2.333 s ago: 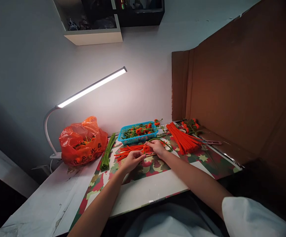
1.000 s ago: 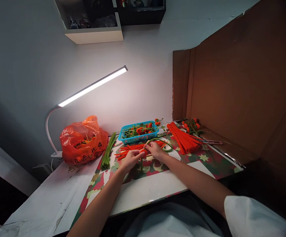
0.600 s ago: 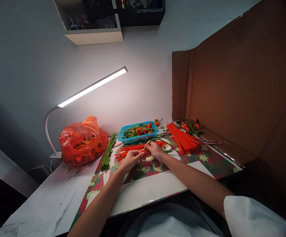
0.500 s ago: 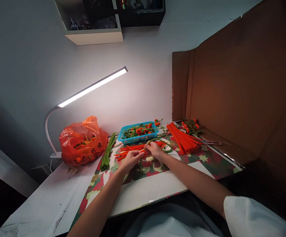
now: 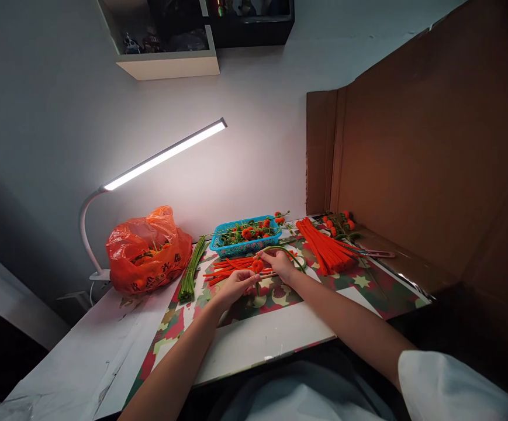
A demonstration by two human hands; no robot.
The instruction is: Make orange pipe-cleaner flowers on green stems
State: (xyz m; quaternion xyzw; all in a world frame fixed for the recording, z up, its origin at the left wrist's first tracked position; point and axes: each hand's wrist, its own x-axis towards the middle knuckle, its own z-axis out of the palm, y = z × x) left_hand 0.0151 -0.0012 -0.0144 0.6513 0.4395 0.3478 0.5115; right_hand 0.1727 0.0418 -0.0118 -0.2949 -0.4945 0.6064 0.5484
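A small orange pipe-cleaner flower [image 5: 258,266] stands upright over the middle of the table. My left hand [image 5: 237,286] pinches its green stem just under the bloom. To the right, my right hand [image 5: 279,265] has thumb and forefinger closed on a long green strip [image 5: 289,252], which arches over the hand and curls down behind it. Whether the strip is pipe cleaner or tape, I cannot tell. Loose orange pipe cleaners [image 5: 224,269] lie just behind both hands.
A blue basket [image 5: 224,251] of orange flowers stands at the back. Green pipe cleaners [image 5: 189,283] and an orange plastic bag [image 5: 142,257] lie left, under a lamp [image 5: 166,153]. Orange pipe cleaners [image 5: 326,248], scissors [image 5: 379,254] and more flowers [image 5: 339,223] lie right, beside a cardboard wall [image 5: 411,158].
My left hand has shifted slightly lower and the flower now shows fully above its fingers. The green strip has a flatter arch over my right hand.
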